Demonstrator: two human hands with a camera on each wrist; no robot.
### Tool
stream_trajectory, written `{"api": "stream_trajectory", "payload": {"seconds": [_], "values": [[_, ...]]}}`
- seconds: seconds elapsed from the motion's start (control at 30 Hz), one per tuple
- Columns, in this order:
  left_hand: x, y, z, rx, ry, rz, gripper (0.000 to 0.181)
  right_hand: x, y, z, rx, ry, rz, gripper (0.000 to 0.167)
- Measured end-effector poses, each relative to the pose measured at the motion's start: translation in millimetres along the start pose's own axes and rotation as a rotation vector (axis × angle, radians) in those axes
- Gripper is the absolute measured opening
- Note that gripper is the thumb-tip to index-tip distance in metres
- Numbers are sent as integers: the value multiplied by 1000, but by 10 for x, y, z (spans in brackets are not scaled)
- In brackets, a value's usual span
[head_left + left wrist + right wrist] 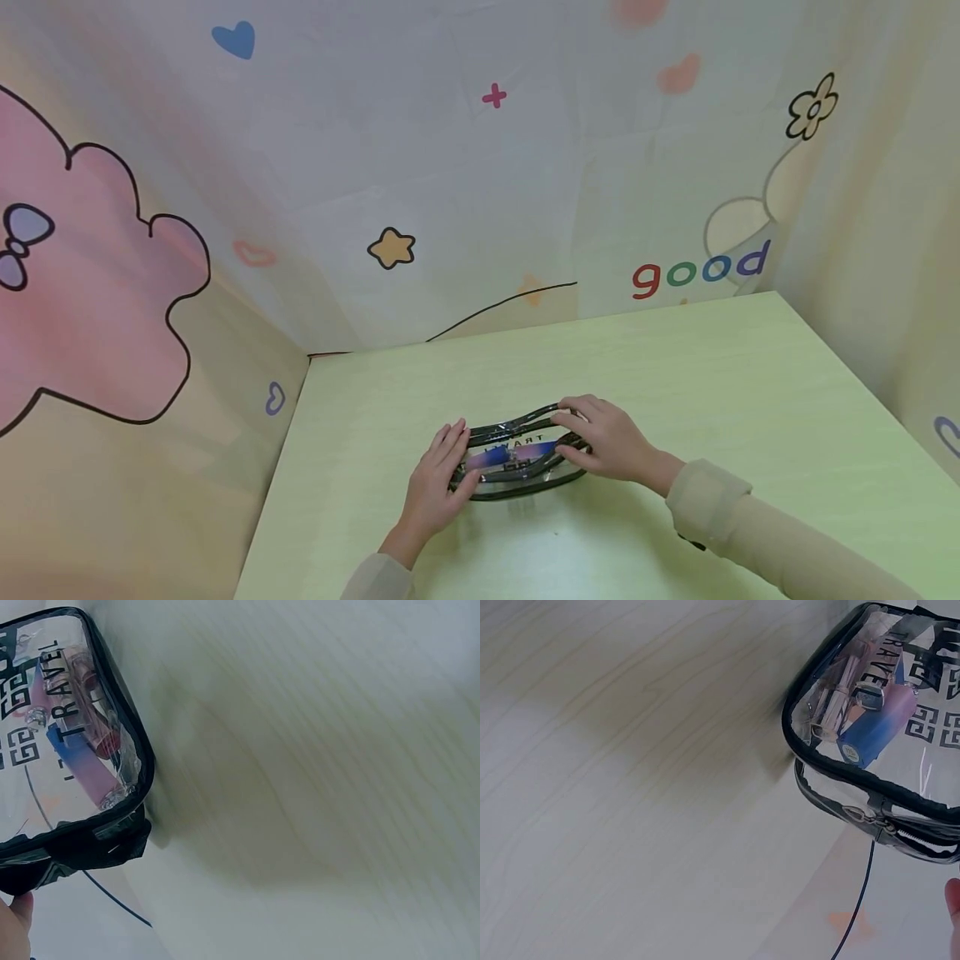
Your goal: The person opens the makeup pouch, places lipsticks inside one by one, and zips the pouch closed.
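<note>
A clear pouch with black trim and black lettering, including the word TRAVEL (pixel 522 442), lies on the pale table between both hands. Through its plastic show a blue-and-pink tube (pixel 877 727) and a clear bottle with pinkish parts (pixel 838 701). My left hand (pixel 438 483) holds the pouch's left end, its fingers along the far side and thumb at the near side. At the other end my right hand (pixel 611 437) grips the black edging with curled fingers. Zipper pulls (pixel 870 817) show on the pouch's side in the right wrist view. Each wrist view shows little of its hand.
The light green table (pixel 675 375) meets a printed cloth backdrop (pixel 450 167) at its far edge. More cloth hangs at the left and right sides. Printed on it are hearts, a star and the word good (pixel 701 271).
</note>
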State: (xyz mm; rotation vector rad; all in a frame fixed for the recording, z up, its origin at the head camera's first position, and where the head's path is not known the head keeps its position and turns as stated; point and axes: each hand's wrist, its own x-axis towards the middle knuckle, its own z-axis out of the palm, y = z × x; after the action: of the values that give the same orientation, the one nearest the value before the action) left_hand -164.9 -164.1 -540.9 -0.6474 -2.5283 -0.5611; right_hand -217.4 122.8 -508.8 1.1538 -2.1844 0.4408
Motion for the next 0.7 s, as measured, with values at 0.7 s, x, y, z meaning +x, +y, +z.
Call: {"api": "stream_trajectory", "payload": {"seconds": [0.7], "values": [[8,4,24,12,38,-6,56,-24,34,-37,30,-9,34,48]]}}
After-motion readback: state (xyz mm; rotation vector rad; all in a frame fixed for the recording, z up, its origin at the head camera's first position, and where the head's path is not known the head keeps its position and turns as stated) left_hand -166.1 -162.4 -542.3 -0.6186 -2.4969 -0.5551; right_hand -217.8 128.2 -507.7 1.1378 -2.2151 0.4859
